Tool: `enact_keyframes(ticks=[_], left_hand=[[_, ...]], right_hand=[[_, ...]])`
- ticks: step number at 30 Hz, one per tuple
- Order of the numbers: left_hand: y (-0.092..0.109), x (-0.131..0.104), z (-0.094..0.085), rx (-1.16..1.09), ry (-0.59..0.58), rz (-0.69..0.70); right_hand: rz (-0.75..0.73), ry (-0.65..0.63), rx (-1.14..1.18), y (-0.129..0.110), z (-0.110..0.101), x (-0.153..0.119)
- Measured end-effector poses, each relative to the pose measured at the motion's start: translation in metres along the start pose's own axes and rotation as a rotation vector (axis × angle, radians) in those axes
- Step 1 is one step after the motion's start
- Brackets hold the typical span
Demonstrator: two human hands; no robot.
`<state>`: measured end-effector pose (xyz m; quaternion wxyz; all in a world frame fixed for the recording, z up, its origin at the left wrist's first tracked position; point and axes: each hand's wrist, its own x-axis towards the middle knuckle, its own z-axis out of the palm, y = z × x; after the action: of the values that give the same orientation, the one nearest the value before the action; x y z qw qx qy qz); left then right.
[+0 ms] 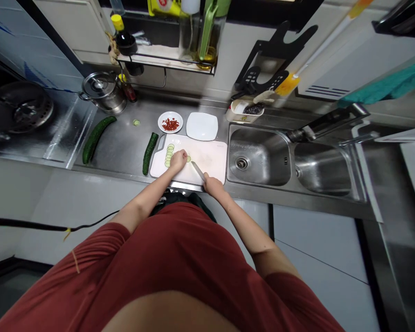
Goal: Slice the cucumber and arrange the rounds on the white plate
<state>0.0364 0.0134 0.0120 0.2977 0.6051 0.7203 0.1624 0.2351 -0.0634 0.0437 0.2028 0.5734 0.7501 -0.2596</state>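
My right hand [213, 185] is wrapped round the handle of a kitchen knife [198, 170], its blade slanting up and left over the white cutting board [212, 159]. Above the left half of the board, my left hand [178, 161] has its fingers curled together. Whatever may be in them is hidden. A single cucumber slice [188, 159] shows just right of those fingertips, close to the knife tip. Overlapping cucumber slices [169, 154] form a row left of my left hand. Beyond the board's left edge lies a cut length of cucumber [150, 153].
A whole cucumber [96, 139] and a cucumber end [136, 122] lie on the steel counter. Behind the board are a plate of chopped red pieces [170, 124] and a white square plate [202, 126]. A double sink [259, 180] adjoins right; a steel pot [105, 94] stands back left.
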Motion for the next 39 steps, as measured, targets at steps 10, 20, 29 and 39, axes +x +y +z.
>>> enact_keyframes(ticks=[10, 20, 29, 39], left_hand=[[-0.039, -0.046, -0.02, -0.091, 0.111, -0.189], [-0.069, -0.062, -0.042, 0.0, 0.143, -0.3], [-0.072, -0.062, -0.043, 0.087, 0.146, -0.284], [-0.074, -0.058, -0.038, 0.125, 0.196, -0.225]], right_hand=[[-0.008, 0.018, -0.001, 0.001, 0.001, 0.0], [-0.023, 0.049, 0.047, 0.013, -0.003, 0.001], [0.004, 0.061, 0.116, 0.01, 0.0, -0.001], [0.242, 0.374, 0.412, 0.043, -0.013, 0.019]])
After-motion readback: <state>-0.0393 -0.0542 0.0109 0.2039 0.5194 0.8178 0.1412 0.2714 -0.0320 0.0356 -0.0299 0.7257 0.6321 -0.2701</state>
